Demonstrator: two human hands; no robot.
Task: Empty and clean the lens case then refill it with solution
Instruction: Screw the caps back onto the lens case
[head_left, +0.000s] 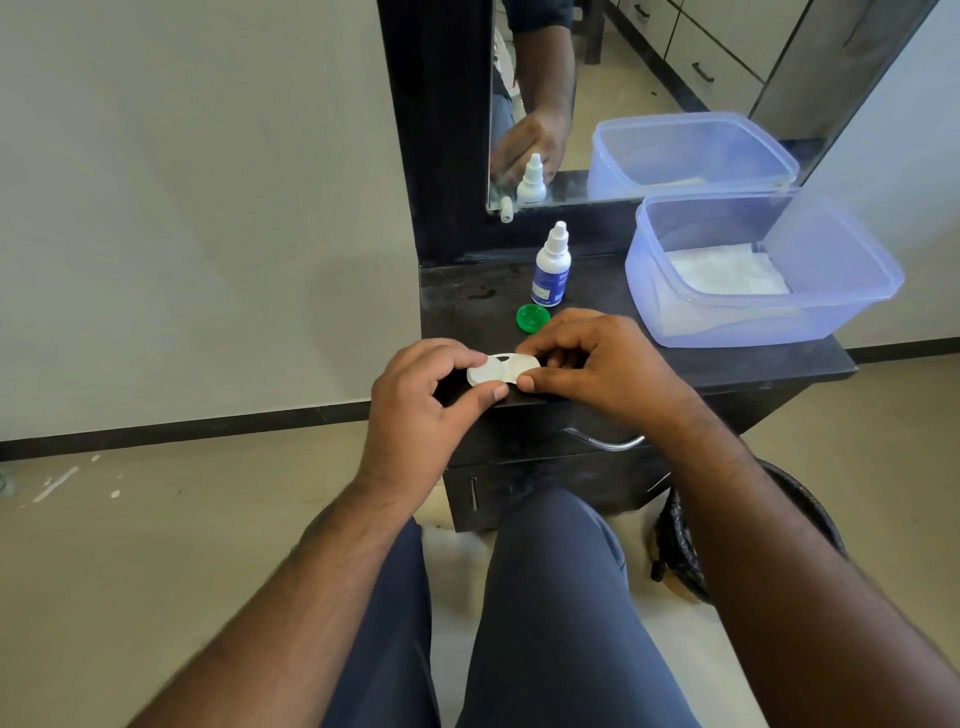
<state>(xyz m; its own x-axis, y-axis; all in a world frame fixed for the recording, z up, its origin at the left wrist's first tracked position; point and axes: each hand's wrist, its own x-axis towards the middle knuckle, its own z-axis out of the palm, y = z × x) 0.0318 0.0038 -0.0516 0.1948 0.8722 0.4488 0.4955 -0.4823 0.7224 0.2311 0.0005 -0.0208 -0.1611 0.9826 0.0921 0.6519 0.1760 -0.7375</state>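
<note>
A white lens case (500, 370) is held over the front edge of the black dresser top (467, 312). My left hand (423, 410) pinches its left end between thumb and fingers. My right hand (597, 364) pinches its right end, with the fingers curled over that side. A green cap (533, 317) lies open side up on the dresser just behind the case. The white solution bottle (551, 267) with a blue label stands upright behind the cap, its nozzle capped.
A translucent blue tub (831, 317) with white tissue inside stands at the right of the dresser. A mirror (649, 78) rises behind. A dark bin (691, 551) with a black liner sits on the floor at the right of my legs. A drawer handle (605, 441) juts out below.
</note>
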